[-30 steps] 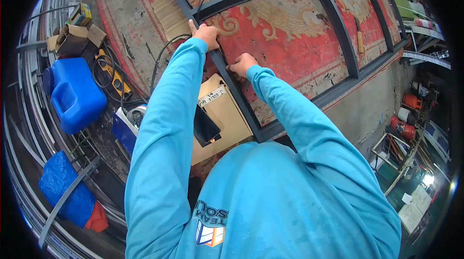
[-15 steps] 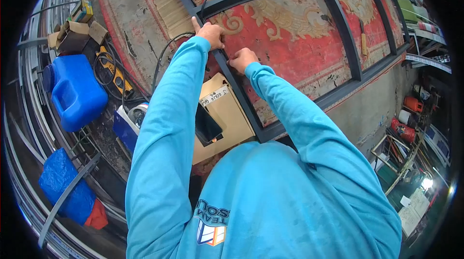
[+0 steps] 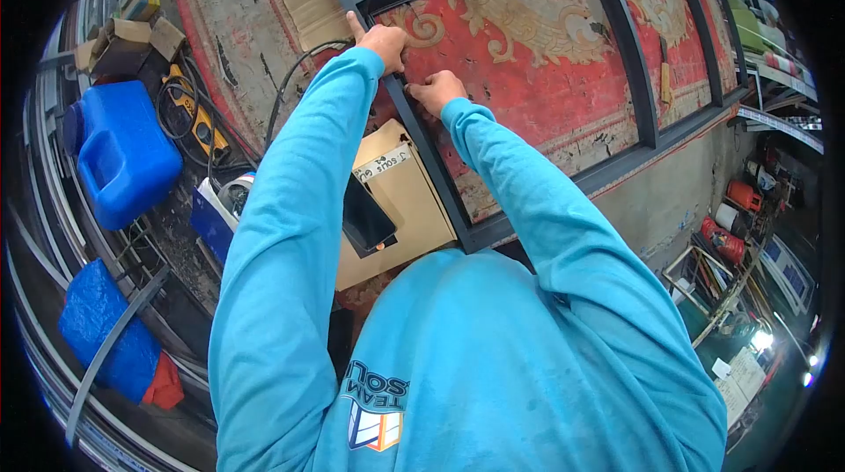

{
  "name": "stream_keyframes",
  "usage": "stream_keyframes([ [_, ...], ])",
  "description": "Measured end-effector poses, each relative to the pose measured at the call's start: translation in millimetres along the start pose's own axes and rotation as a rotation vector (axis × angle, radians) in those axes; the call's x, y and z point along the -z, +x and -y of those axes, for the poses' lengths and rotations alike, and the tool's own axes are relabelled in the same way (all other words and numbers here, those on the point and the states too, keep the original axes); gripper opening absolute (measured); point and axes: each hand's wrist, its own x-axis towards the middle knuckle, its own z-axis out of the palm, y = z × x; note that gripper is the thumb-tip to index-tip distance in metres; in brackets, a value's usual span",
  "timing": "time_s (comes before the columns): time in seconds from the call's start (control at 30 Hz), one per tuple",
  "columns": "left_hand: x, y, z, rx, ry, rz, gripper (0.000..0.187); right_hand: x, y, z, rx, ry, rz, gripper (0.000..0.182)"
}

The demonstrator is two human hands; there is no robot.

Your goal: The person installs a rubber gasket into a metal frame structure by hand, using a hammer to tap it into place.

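A dark grey metal frame (image 3: 627, 67) with several bars lies flat on a worn red patterned carpet (image 3: 537, 58). My left hand (image 3: 384, 42) rests on the frame's left bar near a joint, forefinger stretched out along the bar. My right hand (image 3: 437, 90) pinches at the same bar a little lower, fingers curled; whether it holds something small is hidden. Both arms are in light blue sleeves. A black cable (image 3: 295, 84) runs under my left arm.
A cardboard box (image 3: 400, 199) with a black phone (image 3: 365, 217) on it lies beside the frame. A blue jerrycan (image 3: 119, 155), a yellow tool (image 3: 195, 115), small boxes (image 3: 123, 40) and a blue bag (image 3: 101, 331) sit at left. Clutter and red canisters (image 3: 726, 239) lie below right.
Both hands have crept a little up the frame's left bar toward the joint, and the view has shifted with my head. The frame has not moved.
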Motion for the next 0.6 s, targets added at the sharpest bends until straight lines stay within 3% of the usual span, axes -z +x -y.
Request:
stream_keyframes([
  [0.17, 21, -17, -19, 0.048, 0.024, 0.004, 0.019, 7, 8, 5, 0.023, -0.071, 0.028, 0.044],
  [0.27, -24, 22, 18, 0.019, 0.019, 0.016, 0.019, -3, 8, 0, -0.004, -0.020, 0.006, 0.045],
  [0.33, -25, 31, 21, -0.033, 0.010, 0.109, 0.025, -9, 11, 4, 0.156, -0.317, -0.228, 0.046],
  [0.37, -28, 35, 20, -0.035, 0.014, 0.105, 0.025, -3, 13, 4, 0.158, -0.316, -0.233, 0.046],
  [0.43, 16, -10, -22, 0.073, 0.150, 0.065, 0.030, 8, 15, -1, -0.016, 0.070, 0.119, 0.046],
  [0.6, 16, -18, -29, 0.035, 0.207, 0.034, 0.023, 8, 6, 16, -0.023, -0.093, 0.028, 0.044],
])
